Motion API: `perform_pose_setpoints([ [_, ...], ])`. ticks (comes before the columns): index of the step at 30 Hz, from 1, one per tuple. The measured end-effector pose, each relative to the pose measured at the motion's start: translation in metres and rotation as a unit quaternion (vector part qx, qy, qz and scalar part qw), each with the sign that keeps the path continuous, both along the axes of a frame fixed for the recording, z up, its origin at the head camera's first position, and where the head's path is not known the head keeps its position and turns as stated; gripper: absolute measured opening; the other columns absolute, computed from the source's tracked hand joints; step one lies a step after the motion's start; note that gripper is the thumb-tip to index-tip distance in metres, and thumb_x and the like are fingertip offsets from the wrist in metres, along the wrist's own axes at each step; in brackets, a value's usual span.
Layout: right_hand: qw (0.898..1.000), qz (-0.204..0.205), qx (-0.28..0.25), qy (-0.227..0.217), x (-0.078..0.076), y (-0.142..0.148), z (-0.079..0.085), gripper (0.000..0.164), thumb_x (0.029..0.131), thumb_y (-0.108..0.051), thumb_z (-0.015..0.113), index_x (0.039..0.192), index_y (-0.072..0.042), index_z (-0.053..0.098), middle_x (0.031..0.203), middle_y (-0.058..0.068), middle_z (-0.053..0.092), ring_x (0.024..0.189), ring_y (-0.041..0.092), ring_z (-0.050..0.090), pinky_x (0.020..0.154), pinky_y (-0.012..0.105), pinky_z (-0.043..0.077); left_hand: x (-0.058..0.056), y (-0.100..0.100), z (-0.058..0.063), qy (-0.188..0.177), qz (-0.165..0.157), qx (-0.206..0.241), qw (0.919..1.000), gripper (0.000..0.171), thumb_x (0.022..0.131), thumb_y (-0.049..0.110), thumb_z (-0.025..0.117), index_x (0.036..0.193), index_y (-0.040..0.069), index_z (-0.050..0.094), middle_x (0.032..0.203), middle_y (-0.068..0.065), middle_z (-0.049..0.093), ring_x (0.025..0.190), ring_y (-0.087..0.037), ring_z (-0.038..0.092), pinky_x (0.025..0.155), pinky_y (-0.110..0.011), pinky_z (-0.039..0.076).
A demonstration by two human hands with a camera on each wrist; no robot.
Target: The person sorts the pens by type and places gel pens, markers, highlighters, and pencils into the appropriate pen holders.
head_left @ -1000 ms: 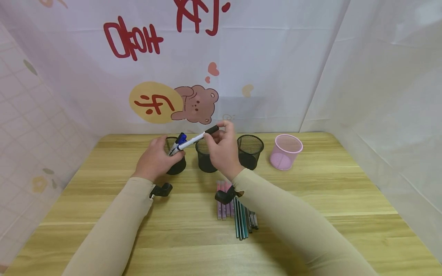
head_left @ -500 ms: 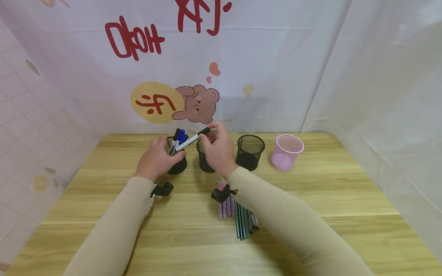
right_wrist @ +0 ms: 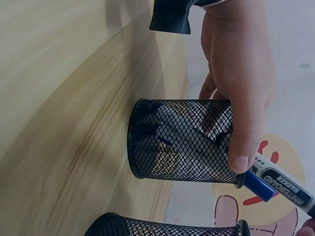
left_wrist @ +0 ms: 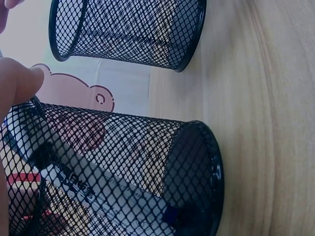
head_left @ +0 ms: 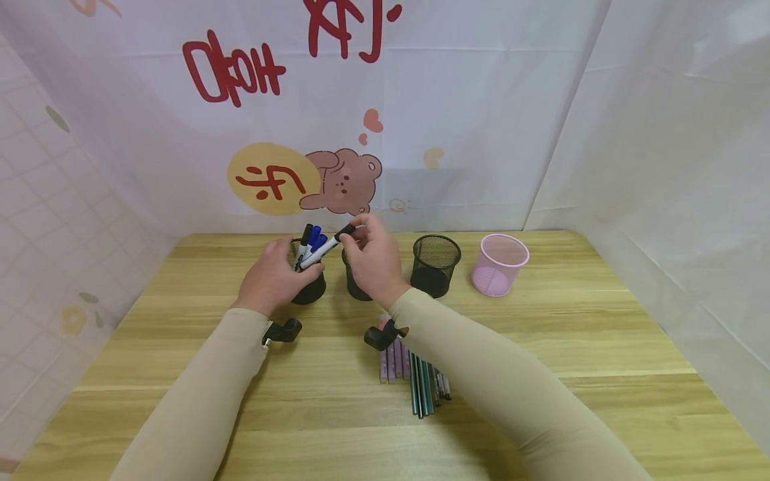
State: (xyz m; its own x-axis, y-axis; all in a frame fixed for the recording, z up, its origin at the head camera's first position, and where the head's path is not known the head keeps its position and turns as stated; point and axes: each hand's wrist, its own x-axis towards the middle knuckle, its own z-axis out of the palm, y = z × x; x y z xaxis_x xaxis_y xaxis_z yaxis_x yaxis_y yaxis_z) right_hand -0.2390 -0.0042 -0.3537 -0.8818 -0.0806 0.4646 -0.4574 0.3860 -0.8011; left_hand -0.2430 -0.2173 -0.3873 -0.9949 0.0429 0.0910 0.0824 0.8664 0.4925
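"What lies closest?"
"Teal sticks [head_left: 421, 387] and purple sticks [head_left: 394, 364], mid-counter [head_left: 289, 427]."
"And the hands?"
"Left hand [head_left: 271, 277]: gripping the leftmost black mesh cup [head_left: 310, 292], near the counter's back left corner. Right hand [head_left: 379, 264]: pinching a tilted, black-capped marker [head_left: 325, 252], its lower end at that cup's mouth, beside blue-capped markers [head_left: 315, 239]."
"Any label?"
"The barrel reads WHITEBOARD MARKER, upside down in the right wrist view."
"Beyond?"
"A pink mesh cup [head_left: 498, 270] toward the back right corner; behind the counter, white cloth [head_left: 481, 100] with red characters [head_left: 224, 70] above a printed bear [head_left: 351, 184]."
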Motion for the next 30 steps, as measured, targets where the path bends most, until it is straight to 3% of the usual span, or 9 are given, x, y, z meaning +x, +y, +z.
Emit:
perform_pose_setpoints([
  [12,0.998,0.003,0.059,-0.02,0.0004,-0.0056,0.0005,0.018,0.103,-0.017,0.069,0.118,-0.008,0.066,0.1,0.007,0.079,0.079,0.018,0.065,0.063,0.021,0.046,0.0003,0.0012,0.0013,-0.007,0.001,0.001,1.0,0.101,0.091,0.072,0.061,0.162,0.006,0.033,0.145,-0.022,0.05,0.105,-0.035,0.058,0.082,-0.048,0.054],
  [21,0.992,0.024,0.114,-0.038,-0.0005,-0.0081,-0.0006,0.024,0.106,-0.019,0.063,0.126,-0.009,0.072,0.113,0.006,0.08,0.087,0.017,0.072,0.072,0.026,0.055,0.0016,0.001,0.003,-0.014,0.002,0.007,0.9999,0.1,0.093,0.07,0.061,0.163,0.006,0.031,0.159,-0.024,0.042,0.119,-0.04,0.059,0.099,-0.062,0.053],
  [30,0.99,0.028,0.14,-0.016,0.0027,-0.01,-0.0011,0.028,0.105,-0.018,0.064,0.131,-0.01,0.073,0.109,0.002,0.081,0.084,0.012,0.071,0.07,0.023,0.054,0.0022,0.0015,0.004,-0.016,0.003,0.003,0.9999,0.101,0.093,0.071,0.06,0.164,0.005,0.029,0.161,-0.025,0.04,0.123,-0.042,0.058,0.102,-0.064,0.053],
])
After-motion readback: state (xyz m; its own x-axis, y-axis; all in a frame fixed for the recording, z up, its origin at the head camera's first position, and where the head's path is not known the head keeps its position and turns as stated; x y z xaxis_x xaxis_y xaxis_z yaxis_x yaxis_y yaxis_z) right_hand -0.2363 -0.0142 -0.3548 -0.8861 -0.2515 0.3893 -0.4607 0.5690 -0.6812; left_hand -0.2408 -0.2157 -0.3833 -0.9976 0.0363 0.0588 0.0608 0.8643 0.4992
